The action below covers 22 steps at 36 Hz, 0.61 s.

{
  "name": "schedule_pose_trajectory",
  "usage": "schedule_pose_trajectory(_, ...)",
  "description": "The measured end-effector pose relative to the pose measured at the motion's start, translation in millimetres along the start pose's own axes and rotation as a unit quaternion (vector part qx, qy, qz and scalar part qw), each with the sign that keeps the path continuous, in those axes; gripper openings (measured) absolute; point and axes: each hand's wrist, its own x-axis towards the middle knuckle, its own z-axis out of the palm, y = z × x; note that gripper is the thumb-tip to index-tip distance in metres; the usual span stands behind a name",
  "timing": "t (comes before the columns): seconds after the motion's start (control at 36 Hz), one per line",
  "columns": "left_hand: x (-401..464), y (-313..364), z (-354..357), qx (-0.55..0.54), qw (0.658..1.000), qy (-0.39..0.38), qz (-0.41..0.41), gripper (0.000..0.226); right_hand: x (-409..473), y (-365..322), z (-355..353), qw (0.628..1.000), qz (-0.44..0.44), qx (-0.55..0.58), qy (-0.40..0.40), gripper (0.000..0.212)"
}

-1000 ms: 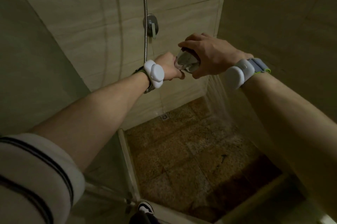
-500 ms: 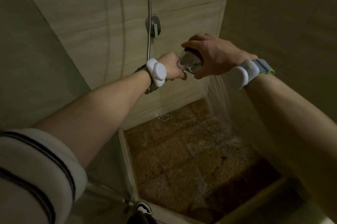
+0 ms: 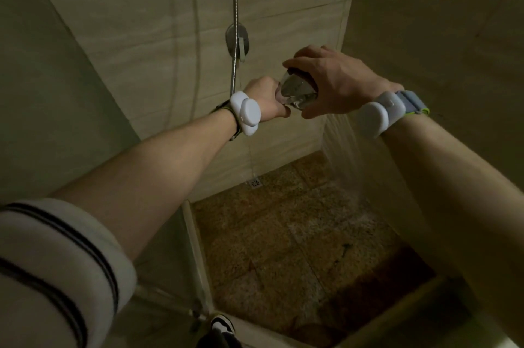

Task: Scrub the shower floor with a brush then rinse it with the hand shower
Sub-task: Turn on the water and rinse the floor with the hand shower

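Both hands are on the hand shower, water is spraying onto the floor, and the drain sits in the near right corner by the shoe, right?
Not quite. In the head view the drain sits at the far edge of the shower floor, against the back wall below the hose, not near the shoe. The rest holds: the left hand and right hand both grip the hand shower, and water sprays down.

The speckled brown stone-tile shower floor [image 3: 297, 248] glistens wet. A small square metal drain [image 3: 255, 183] sits at its far edge, against the wall. Falling water spray [image 3: 344, 166] strikes its right side.
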Motion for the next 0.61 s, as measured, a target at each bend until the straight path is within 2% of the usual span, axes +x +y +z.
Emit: schedule_pose_trajectory(0.61, -3.2, -1.3, 0.2, 0.015, 1.0, 0.009, 0.009, 0.018, 1.1, 1.4, 8.2, 1.0, 0.0, 0.002, 0.006, 0.101)
